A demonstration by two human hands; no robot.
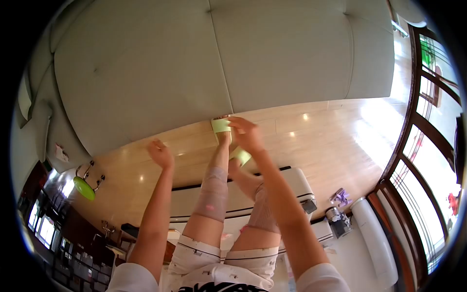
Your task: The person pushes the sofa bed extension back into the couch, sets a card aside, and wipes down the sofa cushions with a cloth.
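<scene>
My left hand (161,154) is held in mid-air over the wooden floor, slightly blurred. Its fingers are curled in, and nothing shows in them. Farther right, my right hand (247,135) is raised with its fingers stretched toward the left and the thumb apart from them, holding nothing I can see. Behind its fingertips, in the view, is a light green slipper (222,125) on one foot. A second green slipper (241,155) is on the other foot, partly covered by my right forearm. Sheer knee-high stockings (212,193) cover my lower legs.
A large grey-beige padded sofa (146,63) fills the top of the view. Behind my legs is a pale padded seat with dark piping (191,195). A green round stool (84,188) stands at left. A purple object (341,196) and a metallic bin (337,221) are near the windows at right.
</scene>
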